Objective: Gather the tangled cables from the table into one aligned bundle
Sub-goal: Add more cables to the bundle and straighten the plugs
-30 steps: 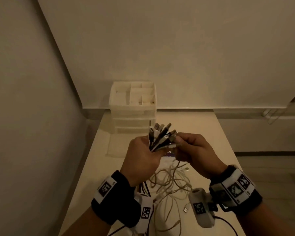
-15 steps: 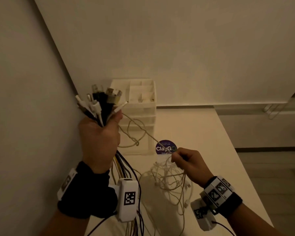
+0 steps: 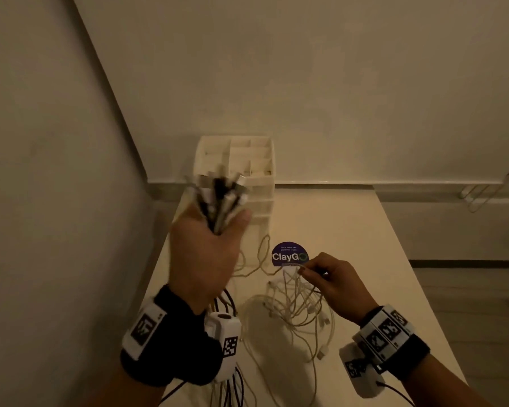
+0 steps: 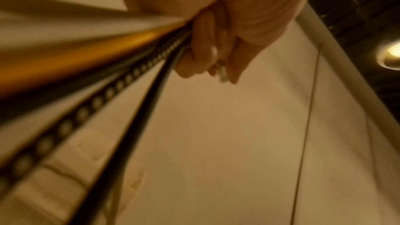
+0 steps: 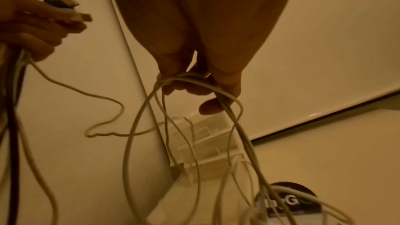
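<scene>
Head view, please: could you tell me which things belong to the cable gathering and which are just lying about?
Belongs to the job:
- cable bundle, gripped by left hand
- loose white cables, pinched by right hand

Lying about:
- drawer organiser
- ClayGo sticker

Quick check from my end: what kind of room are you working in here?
Probably a plain indoor workspace or office corner, dimly lit. A pale table sits against bare walls, with a white drawer organizer at its far end and a round "ClayGo" sticker on the tabletop, the clean-as-you-go kind shared spaces use.
</scene>
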Motion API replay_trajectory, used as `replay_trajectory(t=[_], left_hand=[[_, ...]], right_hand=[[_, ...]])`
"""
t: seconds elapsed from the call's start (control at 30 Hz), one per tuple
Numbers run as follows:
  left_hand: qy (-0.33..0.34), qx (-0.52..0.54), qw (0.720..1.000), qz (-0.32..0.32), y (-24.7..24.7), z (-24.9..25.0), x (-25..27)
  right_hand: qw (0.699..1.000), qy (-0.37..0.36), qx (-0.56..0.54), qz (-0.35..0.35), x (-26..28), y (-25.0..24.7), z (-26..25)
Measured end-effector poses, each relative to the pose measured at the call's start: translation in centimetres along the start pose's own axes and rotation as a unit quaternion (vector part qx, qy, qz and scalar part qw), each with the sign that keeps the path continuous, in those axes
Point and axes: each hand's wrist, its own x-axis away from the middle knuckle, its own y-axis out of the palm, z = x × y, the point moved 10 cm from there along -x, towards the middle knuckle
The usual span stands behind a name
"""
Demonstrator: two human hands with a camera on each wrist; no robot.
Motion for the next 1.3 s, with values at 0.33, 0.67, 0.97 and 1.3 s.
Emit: replay_trajectory(t=[0.33, 0.67, 0.97, 1.3], left_hand=[[-0.027, -0.143, 0.948, -0.285, 10.3, -4.6, 3.4], [0.01, -0.15, 0.973, -0.175, 7.1, -3.4, 1.8], [0.005, -0.031, 0.995, 0.094, -4.3, -1.5, -2.8], [0.052, -0.033, 0.995, 0.082, -4.8, 0.8, -2.3]], right_hand=[[0.988, -0.092, -0.12, -0.042, 0.1, -1.7, -8.6], [0.998, -0.037, 0.003, -0.041, 0.6, 1.1, -2.3], [0.991, 0.07, 0.117, -0.016, 3.0, 1.9, 8.1], [0.991, 0.132, 0.003, -0.012, 2.6, 0.8, 9.0]])
